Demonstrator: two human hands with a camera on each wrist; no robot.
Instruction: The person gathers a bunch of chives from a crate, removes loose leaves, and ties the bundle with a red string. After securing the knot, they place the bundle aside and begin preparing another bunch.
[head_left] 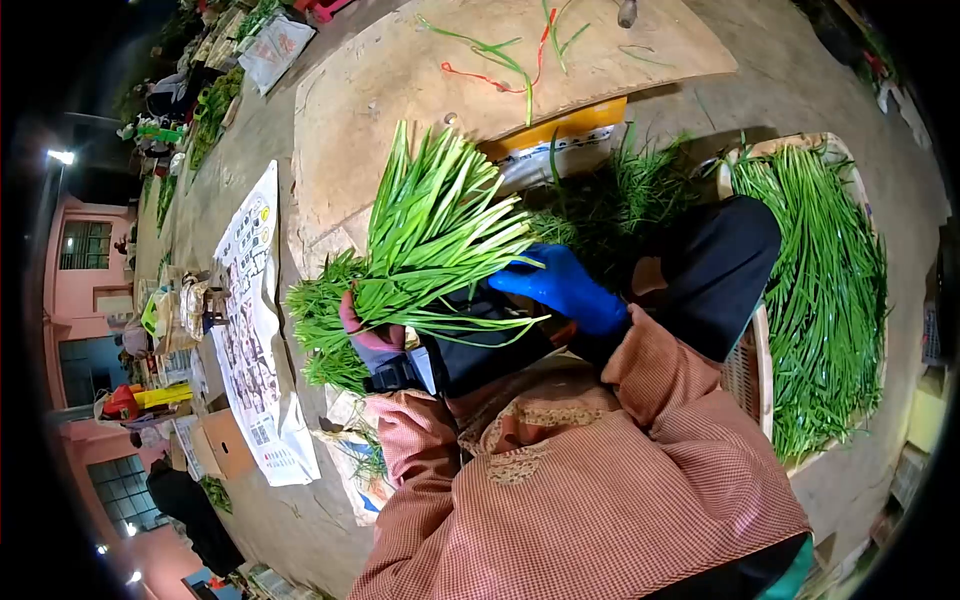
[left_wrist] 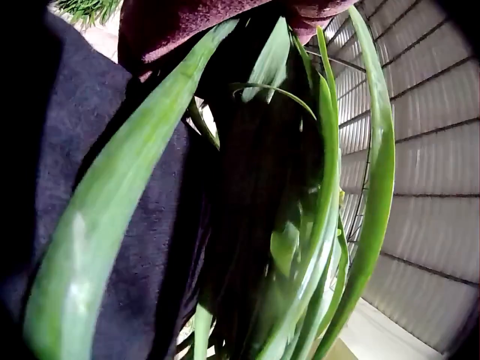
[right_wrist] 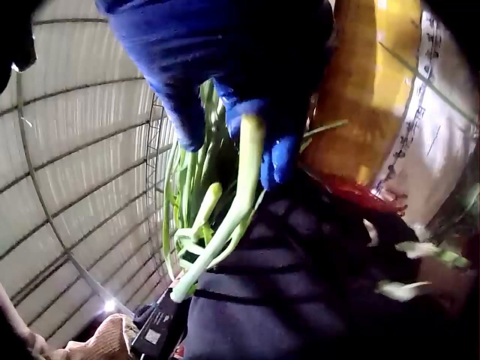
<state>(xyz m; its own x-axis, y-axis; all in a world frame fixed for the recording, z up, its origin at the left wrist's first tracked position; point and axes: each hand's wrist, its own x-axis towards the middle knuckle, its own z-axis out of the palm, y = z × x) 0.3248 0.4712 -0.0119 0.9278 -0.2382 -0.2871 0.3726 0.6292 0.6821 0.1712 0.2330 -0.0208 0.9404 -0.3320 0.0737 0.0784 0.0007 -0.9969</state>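
A loose bunch of Chinese chives (head_left: 440, 225) fans out above the person's lap, its pale stem ends toward the right. Round its leafy end curls the left hand (head_left: 372, 328), in a maroon and grey glove. In the left wrist view long flat chive leaves (left_wrist: 367, 187) hang past the dark trousers. The right hand (head_left: 565, 288), in a blue rubber glove, is at the stem ends. Seen from the right wrist, its blue fingers (right_wrist: 184, 120) pinch a thick pale chive stalk (right_wrist: 244, 172), with more stalks behind.
A large basket (head_left: 762, 370) heaped with chives stands at the right. Ahead lies a worn board (head_left: 400, 70) with red ties (head_left: 543, 45) and loose leaves. Green trimmings (head_left: 640, 190) are piled beyond the knees. On the left, a printed white sheet (head_left: 255, 340) covers the floor.
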